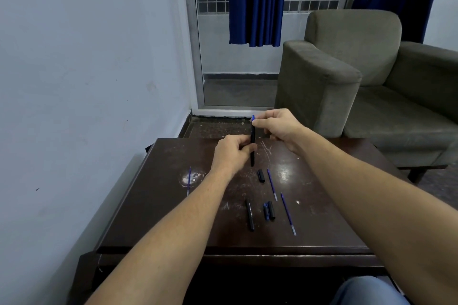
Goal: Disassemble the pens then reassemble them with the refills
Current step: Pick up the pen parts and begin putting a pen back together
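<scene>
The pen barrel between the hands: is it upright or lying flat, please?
Upright: the pen barrel stands near vertical, left hand holding its middle, right hand pinching its blue top.

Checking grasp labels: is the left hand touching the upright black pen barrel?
Touching. Head view: the left hand curls round the black pen barrel; the right hand pinches its blue top.

A dark, scratched tabletop (168, 156) lies beneath the fingers (260, 122), catching patches of glare. To their left stands a pale blue wall (86, 69). Beyond them is a glass door (238, 64) with a blue curtain (256, 0), and to their right a grey-green armchair (322, 82).
</scene>
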